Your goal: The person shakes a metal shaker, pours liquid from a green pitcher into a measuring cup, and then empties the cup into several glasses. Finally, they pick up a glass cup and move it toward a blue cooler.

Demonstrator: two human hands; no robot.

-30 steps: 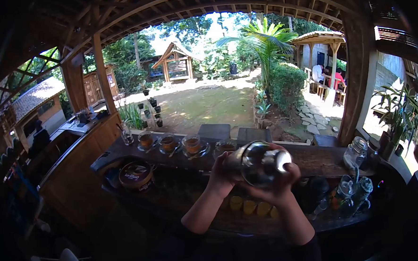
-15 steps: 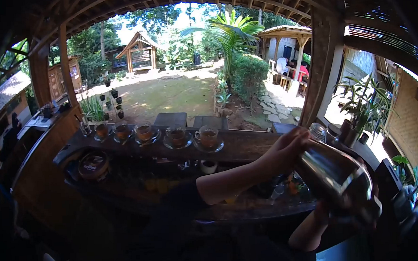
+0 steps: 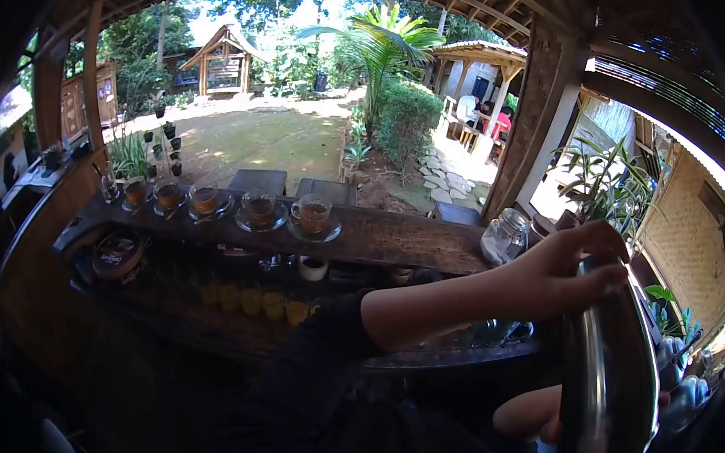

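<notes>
A large, shiny metal canister (image 3: 607,353) stands nearly upright at the right of the head view, its lower end cut off by the frame edge. My left hand (image 3: 582,272) reaches across from the left, fingers curled over the canister's top end. Lower down, my right hand (image 3: 540,412) is against the canister's side, its fingers partly hidden behind it. Just beyond my left forearm, a clear glass jar (image 3: 506,237) rests on the wooden counter (image 3: 412,236).
Glass cups of brown drink on saucers, such as this cup (image 3: 313,217), line the counter. A round brown container (image 3: 118,256) sits at left. Yellowish glasses (image 3: 273,305) stand on the lower shelf. Dark stools (image 3: 258,181) are beyond the counter. People (image 3: 501,123) sit under a far shelter.
The canister has gone from tilted to nearly upright and moved lower, both hands moving with it. The view has turned right, and the glass jar shows more fully.
</notes>
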